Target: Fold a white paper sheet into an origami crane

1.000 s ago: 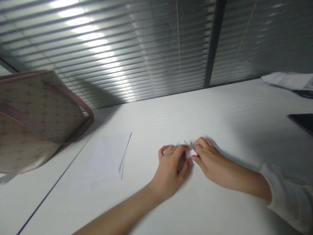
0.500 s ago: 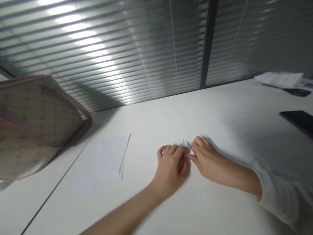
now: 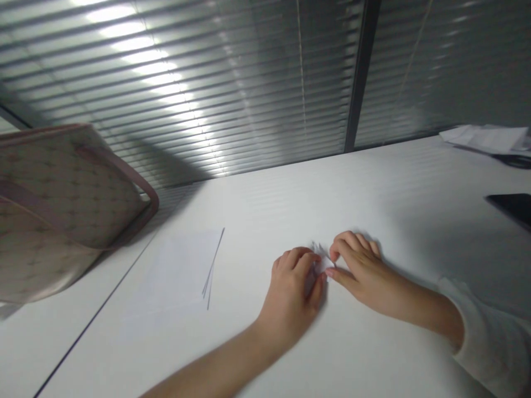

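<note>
A small piece of folded white paper (image 3: pixel 322 266) is between my two hands, just above or on the white table, its thin pointed flaps standing up at the far side. My left hand (image 3: pixel 290 290) grips its left part between thumb and fingers. From the other side, my right hand (image 3: pixel 359 265) has its thumb and index fingertip at the paper's right corner, with a small gap between the tips and the corner in it. My fingers partly hide the paper, and its exact shape is blurred.
White paper sheets (image 3: pixel 174 271) lie on the table (image 3: pixel 265 221) to the left. A patterned bag (image 3: pixel 62 204) with pink handles stands at far left. At right are a dark flat object (image 3: pixel 512 207), crumpled papers (image 3: pixel 483 137) and a black-handled tool (image 3: pixel 514 160). Blinds (image 3: pixel 249 83) rise behind.
My right hand has shifted slightly right, and its thumb and index finger are further apart at the paper's edge. My left hand keeps its grip. The view has turned slightly left.
</note>
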Motion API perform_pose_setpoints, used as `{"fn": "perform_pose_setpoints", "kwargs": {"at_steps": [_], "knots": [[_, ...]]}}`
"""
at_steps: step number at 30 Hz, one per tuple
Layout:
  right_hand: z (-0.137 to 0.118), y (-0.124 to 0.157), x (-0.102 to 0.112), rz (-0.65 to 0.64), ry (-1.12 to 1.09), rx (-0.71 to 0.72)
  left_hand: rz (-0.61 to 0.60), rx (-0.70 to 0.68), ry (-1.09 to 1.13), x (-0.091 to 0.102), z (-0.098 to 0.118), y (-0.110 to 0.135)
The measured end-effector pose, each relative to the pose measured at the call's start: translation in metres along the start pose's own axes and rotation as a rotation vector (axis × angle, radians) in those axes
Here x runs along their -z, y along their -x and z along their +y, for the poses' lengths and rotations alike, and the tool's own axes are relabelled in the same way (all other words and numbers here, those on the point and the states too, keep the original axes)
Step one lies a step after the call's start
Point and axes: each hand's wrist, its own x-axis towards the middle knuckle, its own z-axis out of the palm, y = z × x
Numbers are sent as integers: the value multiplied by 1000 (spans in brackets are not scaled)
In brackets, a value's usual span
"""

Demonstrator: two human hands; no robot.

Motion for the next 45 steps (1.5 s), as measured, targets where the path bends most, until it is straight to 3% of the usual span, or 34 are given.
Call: {"fn": "perform_pose_setpoints", "kwargs": {"at_steps": [10,45], "knots": [[6,4,-2,45,-26,32,63,-146,-51,-3,0,6],[-3,-8,3,2,-36,-72,-10,-110,-11,-3,2,7]]}}
